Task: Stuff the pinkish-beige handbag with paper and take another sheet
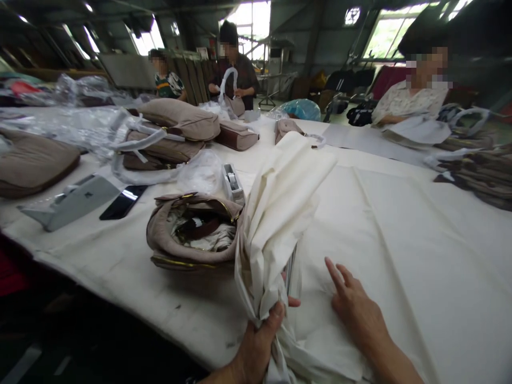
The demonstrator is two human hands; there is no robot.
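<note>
My left hand [264, 336] is closed around a gathered bundle of cream paper or thin sheeting [276, 229], which stands up crumpled above the fist. To the right, my right hand [356, 304] hovers over the pale sheet on the table, fingers apart and holding nothing. Left of the bundle sits a taupe handbag [192, 256] with its gold zip open. Inside it I see pale lining and a dark brown piece. Just behind the bag is a tape dispenser [232, 184].
A black phone [123, 201] and a grey-white stand-like item [80, 200] lie at left. Taupe bags [176, 117] with wrapped handles and clear plastic [80, 130] are piled behind them. Stacked pieces [480, 173] lie far right. Several people work around the white table [140, 266].
</note>
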